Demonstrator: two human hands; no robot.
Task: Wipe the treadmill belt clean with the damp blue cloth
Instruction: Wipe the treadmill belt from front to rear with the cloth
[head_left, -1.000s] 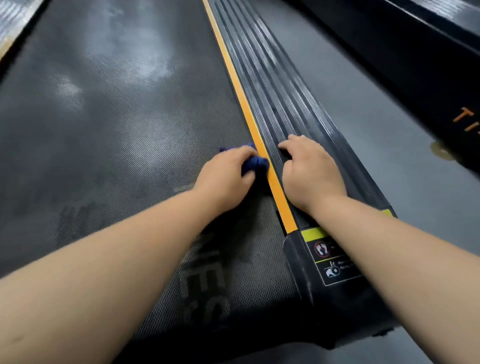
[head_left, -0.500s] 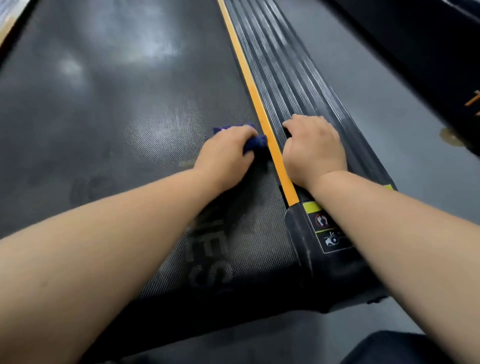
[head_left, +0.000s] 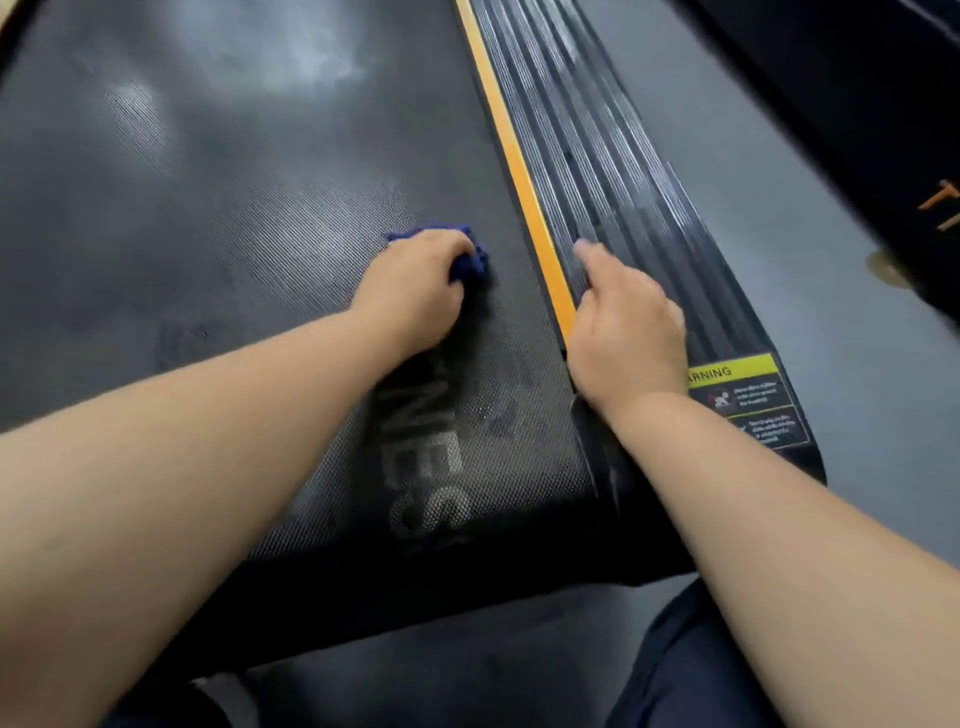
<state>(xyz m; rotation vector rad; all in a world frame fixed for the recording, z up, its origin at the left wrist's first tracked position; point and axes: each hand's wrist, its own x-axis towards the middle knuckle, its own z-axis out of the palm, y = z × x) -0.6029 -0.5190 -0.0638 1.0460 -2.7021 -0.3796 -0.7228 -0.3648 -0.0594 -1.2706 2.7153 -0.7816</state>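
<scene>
- The left hand (head_left: 415, 291) has its grip closed round the bunched blue cloth (head_left: 470, 260), pressing it on the treadmill belt (head_left: 208, 218) near the rear end
- The right hand (head_left: 623, 332) holds nothing and rests loosely on the side rail (head_left: 613, 156)
- Wiping looks part done: pale smears show further up the belt, so much seems left
- A second ago the cloth touched the yellow stripe (head_left: 519, 171); it has since slid left, clear of it

The scene is seen through a single wide-angle view, taken from the person's head and aimed forward and steeply down. The textured black treadmill belt (head_left: 218, 270) is framed close up, running away from the lens, with the ribbed black side rail (head_left: 597, 156) at the right.
</scene>
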